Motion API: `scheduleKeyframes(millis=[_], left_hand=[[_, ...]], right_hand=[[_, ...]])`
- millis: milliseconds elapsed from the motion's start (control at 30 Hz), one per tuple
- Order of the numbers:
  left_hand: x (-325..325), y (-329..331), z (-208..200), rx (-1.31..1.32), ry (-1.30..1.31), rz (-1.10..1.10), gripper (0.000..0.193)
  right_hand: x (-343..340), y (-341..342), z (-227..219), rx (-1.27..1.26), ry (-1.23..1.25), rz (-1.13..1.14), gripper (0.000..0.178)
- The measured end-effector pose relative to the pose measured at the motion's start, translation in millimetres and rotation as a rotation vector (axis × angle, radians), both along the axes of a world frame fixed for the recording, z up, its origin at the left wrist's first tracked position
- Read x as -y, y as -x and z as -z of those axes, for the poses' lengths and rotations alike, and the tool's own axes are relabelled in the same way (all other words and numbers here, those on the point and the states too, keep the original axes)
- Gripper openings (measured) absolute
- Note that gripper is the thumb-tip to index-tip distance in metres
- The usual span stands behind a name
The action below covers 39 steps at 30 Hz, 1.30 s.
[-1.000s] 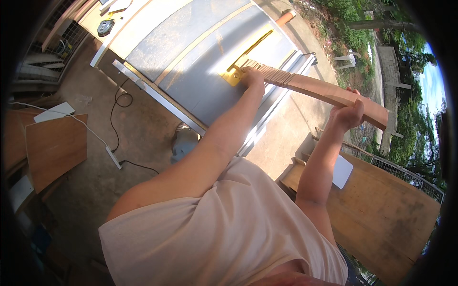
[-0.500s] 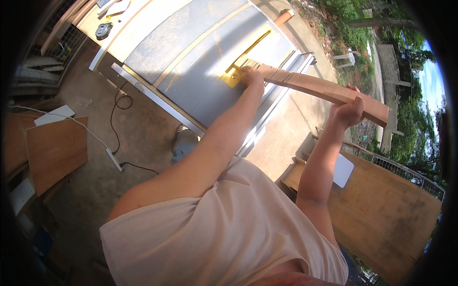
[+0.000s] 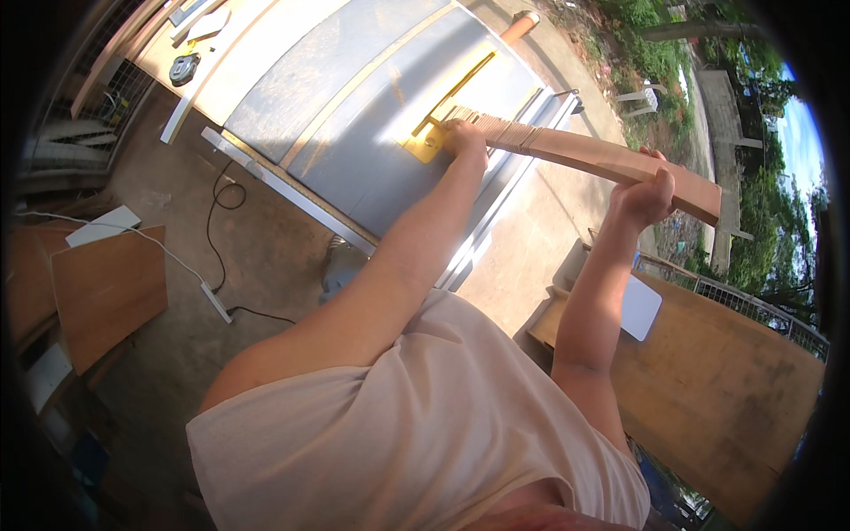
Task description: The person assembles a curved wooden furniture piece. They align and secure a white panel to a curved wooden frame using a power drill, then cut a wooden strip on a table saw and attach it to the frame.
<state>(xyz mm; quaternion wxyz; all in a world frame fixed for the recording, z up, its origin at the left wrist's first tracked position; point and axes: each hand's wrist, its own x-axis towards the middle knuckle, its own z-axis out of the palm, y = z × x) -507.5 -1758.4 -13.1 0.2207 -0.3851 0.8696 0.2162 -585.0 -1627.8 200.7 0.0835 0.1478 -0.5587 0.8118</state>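
A long wooden board (image 3: pixel 593 157) spans from the table saw (image 3: pixel 354 168) out past its right edge, its left part scored with many close slots. My right hand (image 3: pixel 647 196) is wrapped round the board near its far right end. At the slotted end, my left hand (image 3: pixel 464 140) has its fingers closed on the board, right beside the yellow insert plate (image 3: pixel 427 146). Fingertips of the left hand are partly hidden. A narrow slot runs up the yellow plate away from me; no blade can be made out there.
A metal rail (image 3: pixel 505 195) borders the saw's right side. A tape measure (image 3: pixel 184 69) and wood strips lie at the upper left. A power strip (image 3: pixel 215 303) with cords and a plywood sheet (image 3: pixel 111 296) are on the left. At the lower right stands a wooden table (image 3: pixel 717 380).
The view has shifted a little. Both hands keep hold of the board, and its right end sits slightly higher in the picture.
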Motion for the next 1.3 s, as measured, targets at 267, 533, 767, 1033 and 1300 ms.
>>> scheduleKeyframes(millis=[267,533,767,1033,1300], left_hand=[[1,-3,-14,-0.001,0.031,0.044,0.048],[4,2,-10,0.006,0.034,0.056,0.043],[6,6,-3,-0.010,0.054,0.057,0.042],[8,11,-1,0.005,0.012,0.040,0.047],[10,13,-1,0.038,0.158,0.249,0.050]], right_hand=[[-2,6,4,-0.016,-0.073,-0.003,0.057],[3,6,2,0.004,-0.020,-0.004,0.060],[8,6,1,-0.018,-0.015,-0.001,0.063],[3,16,5,0.013,0.022,-0.013,0.058],[2,14,6,-0.001,0.009,0.017,0.056]])
